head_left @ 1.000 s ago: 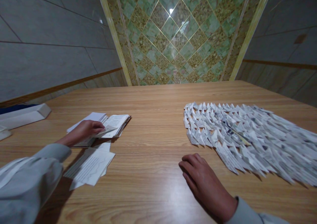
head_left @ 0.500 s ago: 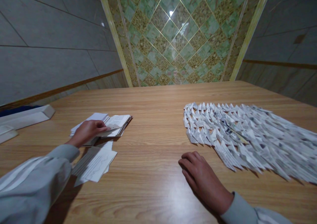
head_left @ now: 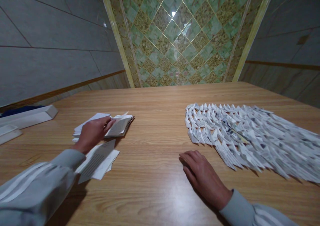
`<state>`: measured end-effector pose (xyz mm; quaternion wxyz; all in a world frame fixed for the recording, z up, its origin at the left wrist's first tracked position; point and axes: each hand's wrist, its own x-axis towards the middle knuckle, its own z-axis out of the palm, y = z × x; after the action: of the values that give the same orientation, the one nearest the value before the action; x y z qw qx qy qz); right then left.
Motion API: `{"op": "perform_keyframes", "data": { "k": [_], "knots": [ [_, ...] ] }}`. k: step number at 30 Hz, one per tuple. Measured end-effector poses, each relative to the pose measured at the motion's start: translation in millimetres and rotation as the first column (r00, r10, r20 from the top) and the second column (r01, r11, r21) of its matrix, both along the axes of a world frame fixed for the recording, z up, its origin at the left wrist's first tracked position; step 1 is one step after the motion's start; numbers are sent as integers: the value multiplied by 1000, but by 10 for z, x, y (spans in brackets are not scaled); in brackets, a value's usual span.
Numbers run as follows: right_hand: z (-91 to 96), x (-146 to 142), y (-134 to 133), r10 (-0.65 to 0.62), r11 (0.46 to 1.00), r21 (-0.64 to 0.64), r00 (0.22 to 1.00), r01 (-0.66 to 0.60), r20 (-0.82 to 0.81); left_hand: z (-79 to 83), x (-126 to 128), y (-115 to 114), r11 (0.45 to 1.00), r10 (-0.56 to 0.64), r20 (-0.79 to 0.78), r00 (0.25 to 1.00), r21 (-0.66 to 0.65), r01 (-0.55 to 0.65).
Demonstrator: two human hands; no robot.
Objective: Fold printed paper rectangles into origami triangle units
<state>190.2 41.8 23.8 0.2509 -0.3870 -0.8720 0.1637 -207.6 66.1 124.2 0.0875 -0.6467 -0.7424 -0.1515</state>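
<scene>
My left hand (head_left: 94, 132) is over a stack of printed paper (head_left: 121, 125) on the left of the table. Its thumb and fingers are pinched at a sheet on top of the stack; the palm side is hidden. Just nearer to me lie a few loose printed sheets (head_left: 100, 162), partly overlapping. My right hand (head_left: 203, 176) rests palm down on the wood, fingers stretched out, holding nothing. Beyond and to the right of it, many folded paper pieces (head_left: 240, 136) with pointed tips stand in tight rows.
The wooden table (head_left: 150, 186) reaches to a green tiled wall (head_left: 172, 46). A long white box (head_left: 32, 116) lies at the far left, with a smaller white tray-like object (head_left: 8, 133) in front of it. Something dark blue (head_left: 22, 110) is behind the box.
My left hand has shifted slightly right over the stack, and the top page there now lies differently, with a paper corner sticking up behind. My right hand has barely moved.
</scene>
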Motion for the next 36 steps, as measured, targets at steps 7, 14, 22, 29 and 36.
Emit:
{"op": "perform_keyframes", "data": {
  "k": [7,14,22,29,36],
  "knots": [
    [125,-7,-58,120,991,81,985,-110,-123,-297,1378,-418,875,-462,97,882,-110,471],
    [46,190,-58,229,972,-24,971,-232,-72,-615,2165,-727,655,-679,304,668,-160,738],
    [117,378,-14,160,947,-250,971,-202,-175,-907,1886,-711,660,-670,496,552,58,749],
    [42,296,39,-92,966,-248,992,69,-83,-1097,1824,-728,688,-690,406,599,110,717],
    [-96,181,5,-221,974,-48,975,221,11,-1166,1846,-705,680,-724,290,626,147,718]
  ]
}}
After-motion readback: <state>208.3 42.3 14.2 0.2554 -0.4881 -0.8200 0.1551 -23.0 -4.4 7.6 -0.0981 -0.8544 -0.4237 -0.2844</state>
